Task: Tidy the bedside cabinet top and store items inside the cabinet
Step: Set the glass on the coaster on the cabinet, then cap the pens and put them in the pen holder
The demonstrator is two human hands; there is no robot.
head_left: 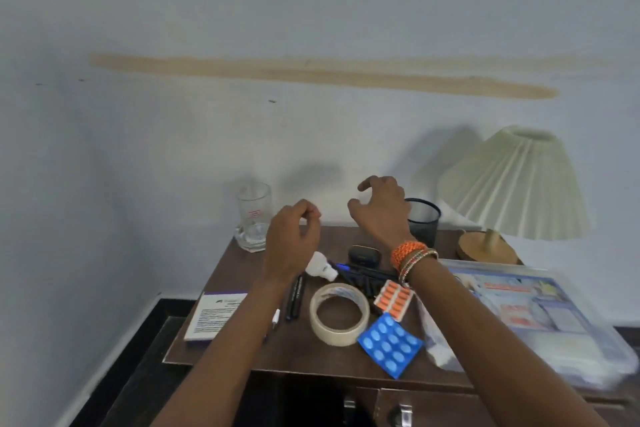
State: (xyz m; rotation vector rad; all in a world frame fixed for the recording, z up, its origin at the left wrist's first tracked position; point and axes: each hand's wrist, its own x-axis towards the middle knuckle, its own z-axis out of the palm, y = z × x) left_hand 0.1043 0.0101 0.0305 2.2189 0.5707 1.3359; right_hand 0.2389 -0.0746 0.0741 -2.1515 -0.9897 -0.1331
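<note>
Nearest the cabinet's front edge lie a blue pill strip [390, 344], a roll of tape [339, 313] and an orange pill strip [394, 298], with a booklet [215, 315] at the left corner and pens [293, 298] beside it. Above the brown cabinet top [242, 253], both hands hover, holding nothing: the left hand [292, 239] with fingers loosely curled, the right hand [381, 210] with fingers spread apart. Behind them stand a glass [252, 215], a black mesh cup [424, 220] and a lamp [512, 184].

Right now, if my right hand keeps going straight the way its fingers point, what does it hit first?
Probably the wall. The right hand points forward above the cabinet top, left of the mesh cup; depth is unclear.
</note>
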